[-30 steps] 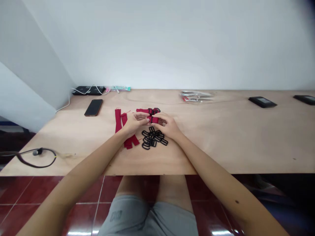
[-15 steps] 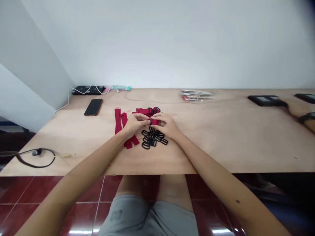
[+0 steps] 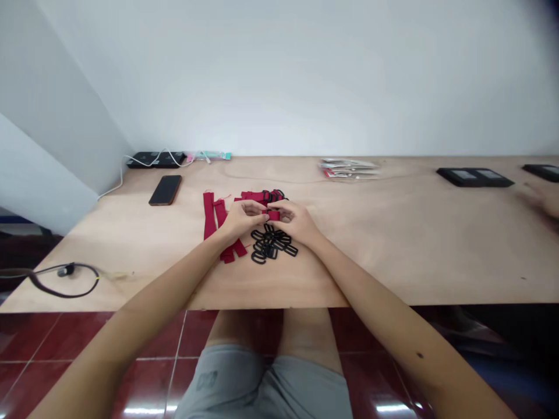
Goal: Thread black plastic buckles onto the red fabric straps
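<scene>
Between my two hands is a short red strap (image 3: pixel 273 215), pinched above the table. My left hand (image 3: pixel 244 220) grips its left end with thumb and fingers. On the strap's right side my right hand (image 3: pixel 296 221) has its fingers closed round it. Just in front lies a loose pile of black plastic buckles (image 3: pixel 271 243). Flat red straps (image 3: pixel 209 214) rest to the left of my left hand. Behind my hands are more red straps with black buckles on them (image 3: pixel 257 196), partly hidden by my fingers.
A phone (image 3: pixel 165 190) lies at the left, near a black box (image 3: pixel 155 159) with a white cable. Plastic packets (image 3: pixel 349 168) are at the back. Black devices (image 3: pixel 475 177) and another person's blurred hand (image 3: pixel 544 198) are at the right. A cable loop (image 3: pixel 65 282) lies front left.
The other person's hand at the right has moved away from the black device. My hands have barely shifted on the red strap, and the dark buckle between them shows less.
</scene>
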`<state>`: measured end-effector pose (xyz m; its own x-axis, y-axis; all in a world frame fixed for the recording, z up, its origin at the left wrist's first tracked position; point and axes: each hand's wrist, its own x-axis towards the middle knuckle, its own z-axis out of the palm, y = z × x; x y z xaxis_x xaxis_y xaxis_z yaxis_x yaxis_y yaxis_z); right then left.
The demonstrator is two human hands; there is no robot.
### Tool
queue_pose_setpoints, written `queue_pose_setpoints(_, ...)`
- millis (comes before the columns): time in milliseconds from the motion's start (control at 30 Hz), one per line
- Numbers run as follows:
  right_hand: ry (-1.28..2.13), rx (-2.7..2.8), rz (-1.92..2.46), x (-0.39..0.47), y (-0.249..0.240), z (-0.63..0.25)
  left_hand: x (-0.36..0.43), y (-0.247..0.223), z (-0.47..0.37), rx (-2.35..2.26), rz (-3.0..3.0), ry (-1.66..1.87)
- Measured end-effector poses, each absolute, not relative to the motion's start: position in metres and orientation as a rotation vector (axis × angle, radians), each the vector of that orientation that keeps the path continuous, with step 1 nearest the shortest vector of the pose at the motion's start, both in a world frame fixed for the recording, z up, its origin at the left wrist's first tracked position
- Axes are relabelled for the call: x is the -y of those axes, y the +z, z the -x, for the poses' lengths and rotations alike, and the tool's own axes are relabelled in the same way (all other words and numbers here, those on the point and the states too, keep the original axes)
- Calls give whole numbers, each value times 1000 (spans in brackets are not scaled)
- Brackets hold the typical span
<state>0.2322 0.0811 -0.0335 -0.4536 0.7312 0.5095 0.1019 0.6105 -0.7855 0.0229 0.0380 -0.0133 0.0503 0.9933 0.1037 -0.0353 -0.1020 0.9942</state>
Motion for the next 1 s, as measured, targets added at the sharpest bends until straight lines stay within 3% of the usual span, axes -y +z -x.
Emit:
queue_pose_setpoints(133,1065,1833,700,-79,-36,-230,-39,-14,-24,-1145,-1308,1301)
queue_pose_setpoints(300,1079,1853,669,-76,-34,-229,-38,-13,-24,-1142,-1336,1249)
queue_pose_setpoints(600,711,1880,743,-82,-24,-234,-39,-15,-21,-1064,-1658,1216)
queue_pose_setpoints(1000,1206,1698,650,-74,-22,-225,-40,-16,-14,-1146,-1781,1268)
